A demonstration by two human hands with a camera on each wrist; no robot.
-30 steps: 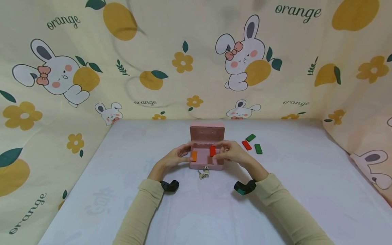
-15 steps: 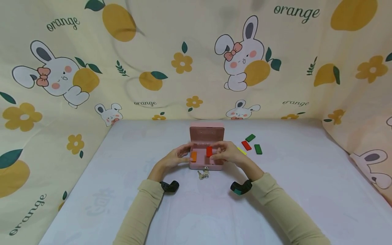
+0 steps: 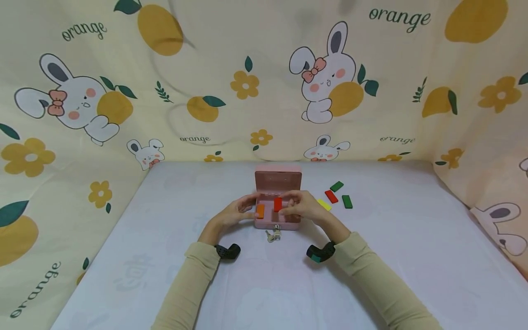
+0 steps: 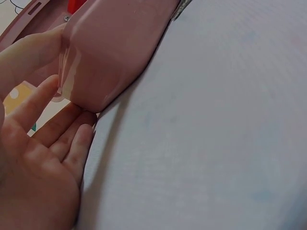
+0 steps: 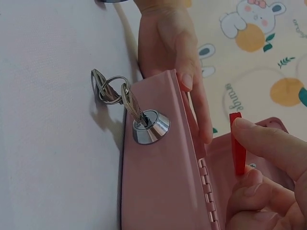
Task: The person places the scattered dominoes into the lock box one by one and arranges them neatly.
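Observation:
A pink cash box (image 3: 257,225) stands on the table with its lid raised. My left hand (image 3: 235,213) holds the box's left side, thumb at the front corner and the other fingers along the side wall in the left wrist view. My right hand (image 3: 306,205) pinches a red domino (image 3: 277,204) between thumb and fingers, above the box's inside; it shows edge-on as a thin red domino (image 5: 238,143) in the right wrist view. Inside, at the left wall, an orange domino (image 3: 260,211) stands upright. Whether it touches the left thumb is unclear.
Keys on a ring (image 5: 111,91) hang from the box's front lock (image 5: 152,127). Right of the box lie a yellow domino (image 3: 324,205), another red domino (image 3: 331,196) and two green dominoes, one nearer (image 3: 347,201). A patterned cloth (image 3: 222,82) hangs behind the white table.
My right hand has moved left with the red domino, farther over the inside of the cash box. The yellow domino has come into view behind it. My left hand stays put.

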